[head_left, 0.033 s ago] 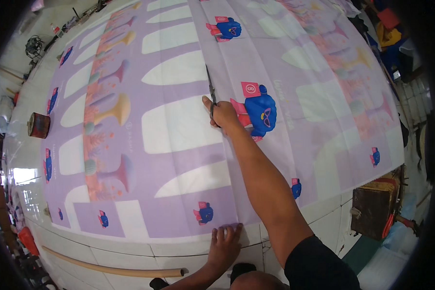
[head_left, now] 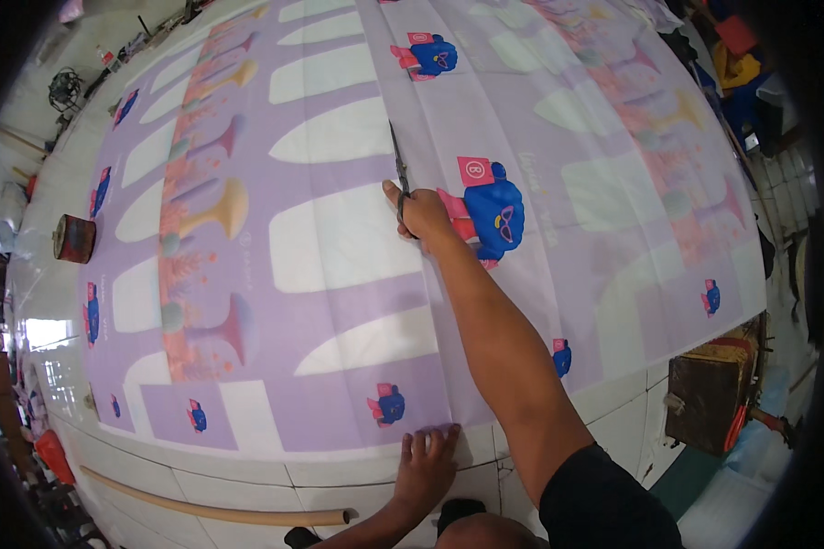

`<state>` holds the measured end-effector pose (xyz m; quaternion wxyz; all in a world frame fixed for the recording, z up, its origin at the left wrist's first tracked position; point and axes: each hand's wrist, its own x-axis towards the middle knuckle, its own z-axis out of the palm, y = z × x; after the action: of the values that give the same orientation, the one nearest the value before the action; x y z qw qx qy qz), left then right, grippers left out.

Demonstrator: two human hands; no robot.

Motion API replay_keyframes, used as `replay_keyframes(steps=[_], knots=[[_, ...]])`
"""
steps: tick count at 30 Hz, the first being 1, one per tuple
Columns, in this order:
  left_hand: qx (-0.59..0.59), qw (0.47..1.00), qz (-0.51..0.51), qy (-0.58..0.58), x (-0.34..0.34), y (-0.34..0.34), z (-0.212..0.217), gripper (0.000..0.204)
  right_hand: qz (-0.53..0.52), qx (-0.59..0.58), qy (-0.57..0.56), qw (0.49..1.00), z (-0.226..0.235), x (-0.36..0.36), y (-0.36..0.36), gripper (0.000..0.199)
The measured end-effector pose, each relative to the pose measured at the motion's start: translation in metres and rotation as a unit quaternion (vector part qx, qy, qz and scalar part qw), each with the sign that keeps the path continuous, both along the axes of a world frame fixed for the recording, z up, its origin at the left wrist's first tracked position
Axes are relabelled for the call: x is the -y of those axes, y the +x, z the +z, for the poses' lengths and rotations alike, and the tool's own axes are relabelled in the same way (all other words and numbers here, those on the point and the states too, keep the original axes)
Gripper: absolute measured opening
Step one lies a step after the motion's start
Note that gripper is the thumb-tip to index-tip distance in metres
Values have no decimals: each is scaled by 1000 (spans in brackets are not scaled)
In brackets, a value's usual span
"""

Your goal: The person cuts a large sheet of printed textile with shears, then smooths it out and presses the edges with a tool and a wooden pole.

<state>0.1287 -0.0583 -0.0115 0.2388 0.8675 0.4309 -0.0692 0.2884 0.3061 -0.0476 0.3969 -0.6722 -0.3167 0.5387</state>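
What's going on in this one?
A person has scissors in the right hand, out over a large lilac printed sheet spread on a tiled floor. The blades point away from the person. The left hand rests its fingertips at the sheet's near edge. A long tan tube lies nearby on the floor.

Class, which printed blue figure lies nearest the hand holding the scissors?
The large blue figure just right of the right hand; all the others look smaller and lie farther away.
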Motion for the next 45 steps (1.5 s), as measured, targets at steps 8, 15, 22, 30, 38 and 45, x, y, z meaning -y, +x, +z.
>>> replay_keyframes(steps=[8,15,22,30,38,45], knots=[[-13,1000,-4,9,2,-2,-3,70,-4,3,25,1000,4,-48,2,59],[-11,999,-23,-30,-8,-2,7,76,18,-5,20,1000,-11,-58,12,63],[161,968,186,46,-217,26,-3,64,17,-17,1,1000,-10,-51,18,62],[100,951,187,227,-315,33,-51,74,13,-54,-20,998,-9,-54,8,54],[110,960,197,166,-320,39,-38,81,9,-31,-32,999,0,-51,15,53],[85,963,201,159,-327,35,-43,78,41,-22,-20,999,-14,-45,14,46]])
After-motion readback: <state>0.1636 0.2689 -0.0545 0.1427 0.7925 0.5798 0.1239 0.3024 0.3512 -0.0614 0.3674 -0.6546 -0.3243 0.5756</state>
